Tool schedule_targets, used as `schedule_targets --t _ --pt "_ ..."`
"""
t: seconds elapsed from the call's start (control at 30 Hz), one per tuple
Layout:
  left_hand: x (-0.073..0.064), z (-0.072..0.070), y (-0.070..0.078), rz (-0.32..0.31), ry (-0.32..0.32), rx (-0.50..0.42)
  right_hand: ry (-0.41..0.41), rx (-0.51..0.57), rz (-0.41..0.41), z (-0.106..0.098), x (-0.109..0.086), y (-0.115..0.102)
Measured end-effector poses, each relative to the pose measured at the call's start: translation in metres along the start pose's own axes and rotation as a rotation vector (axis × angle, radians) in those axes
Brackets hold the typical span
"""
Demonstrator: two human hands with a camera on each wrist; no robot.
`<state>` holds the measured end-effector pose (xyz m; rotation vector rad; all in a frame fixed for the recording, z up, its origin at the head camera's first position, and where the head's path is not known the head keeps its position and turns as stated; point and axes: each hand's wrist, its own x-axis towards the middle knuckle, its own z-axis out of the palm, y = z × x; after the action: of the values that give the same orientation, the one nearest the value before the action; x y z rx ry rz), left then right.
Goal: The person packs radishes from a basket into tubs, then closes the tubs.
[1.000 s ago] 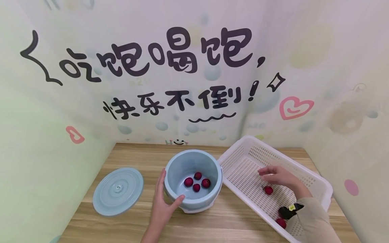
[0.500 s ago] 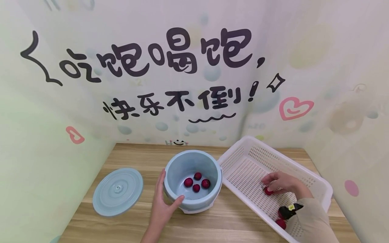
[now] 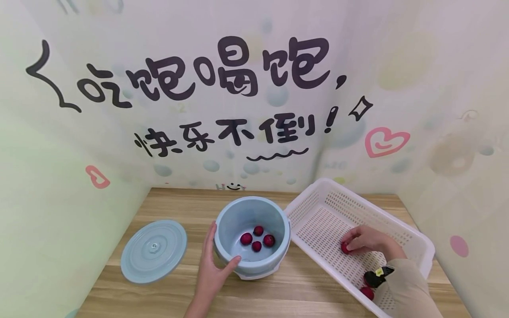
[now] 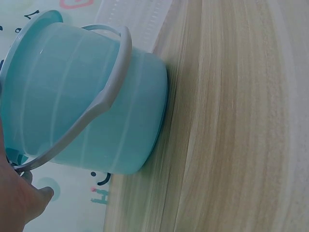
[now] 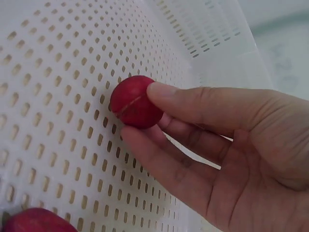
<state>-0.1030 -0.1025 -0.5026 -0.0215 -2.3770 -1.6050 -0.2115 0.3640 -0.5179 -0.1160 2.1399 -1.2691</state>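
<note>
Fingers of the right hand (image 3: pixel 371 238) are clamped on a round red fruit (image 5: pixel 137 102): the thumb presses it from one side, and the other fingers hold it from the opposite side, as the right wrist view shows. This fruit is inside the white perforated basket (image 3: pixel 318 227), close to its floor; whether it touches the floor I cannot tell. A second fruit (image 3: pixel 367 293) lies in the same basket, at the wall nearer to the person, near a black device (image 3: pixel 374 278) with a yellow label, which sits at the cuff of the beige sleeve (image 3: pixel 409 287). The left hand (image 3: pixel 212 276) rests on the light blue bucket (image 3: pixel 246 212); its thumb is spread well apart from the other fingers, the thumb at the near rim and the fingers along the left side. The bucket stands upright on the wooden worktop (image 3: pixel 296 287), just beside the basket, and four red fruits (image 3: pixel 256 246) lie on its bottom. Its pale handle (image 4: pixel 104 99) hangs down on the outside. To the left, apart from the bucket, the round blue lid (image 3: pixel 139 260) lies flat on the worktop. Behind, the pale wall (image 3: pixel 119 150) carries black Chinese characters (image 3: pixel 237 132) and a pink heart (image 3: pixel 384 145).
</note>
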Motion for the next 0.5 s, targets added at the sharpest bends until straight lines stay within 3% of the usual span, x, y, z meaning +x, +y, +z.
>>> schedule_targets --t 0.5 --pt "-0.001 0.000 -0.001 -0.001 -0.001 -0.007 0.039 0.079 -0.127 -0.001 -0.001 -0.014"
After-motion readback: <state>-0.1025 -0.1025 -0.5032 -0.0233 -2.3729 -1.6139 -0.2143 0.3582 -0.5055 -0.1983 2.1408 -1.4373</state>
